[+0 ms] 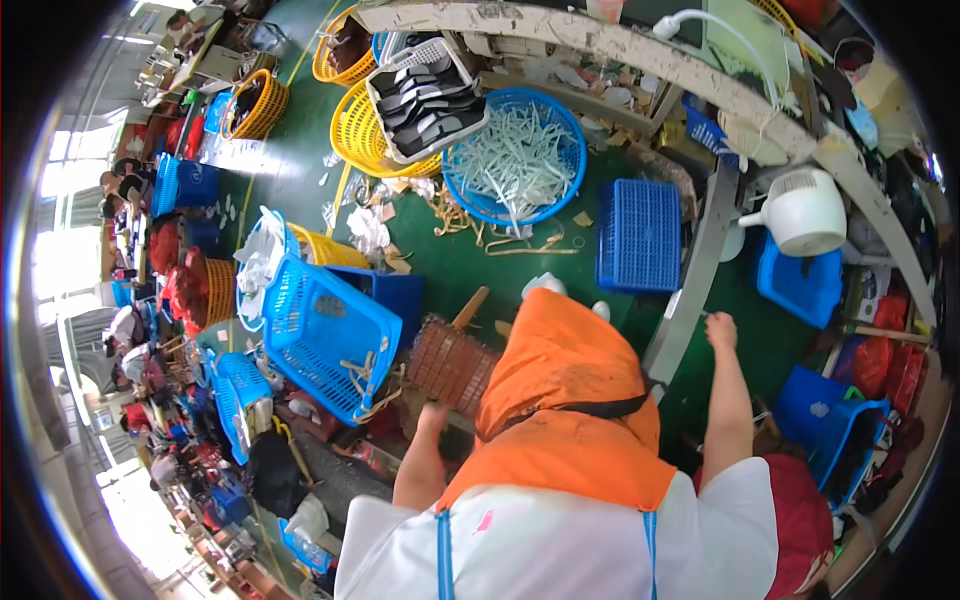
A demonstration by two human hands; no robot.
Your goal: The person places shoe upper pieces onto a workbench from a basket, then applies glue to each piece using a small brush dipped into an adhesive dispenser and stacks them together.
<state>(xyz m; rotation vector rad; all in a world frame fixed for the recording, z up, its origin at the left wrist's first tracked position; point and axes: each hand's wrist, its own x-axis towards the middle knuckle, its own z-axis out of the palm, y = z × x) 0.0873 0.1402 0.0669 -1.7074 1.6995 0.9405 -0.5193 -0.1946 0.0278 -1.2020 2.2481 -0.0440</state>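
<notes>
Head view: the left hand (432,412) rests on the near edge of a brown stool (452,362), fingers hidden, so I cannot tell its grip. The right hand (720,329) closes on the table leg (690,290) at right. An orange apron (565,400) hangs between the arms; a tilted blue basket (325,335) lies left of the stool

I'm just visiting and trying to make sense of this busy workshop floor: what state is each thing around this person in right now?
Left hand: at the brown slatted stool, grip hidden.
Right hand: closed, against the grey table leg.
Brown slatted stool: upright on the floor.
Big blue basket: tipped on its side, nearly empty.
Round blue basket: full of white strips.
Blue crate: upside down.
White fan: running or not, cannot tell.
</notes>
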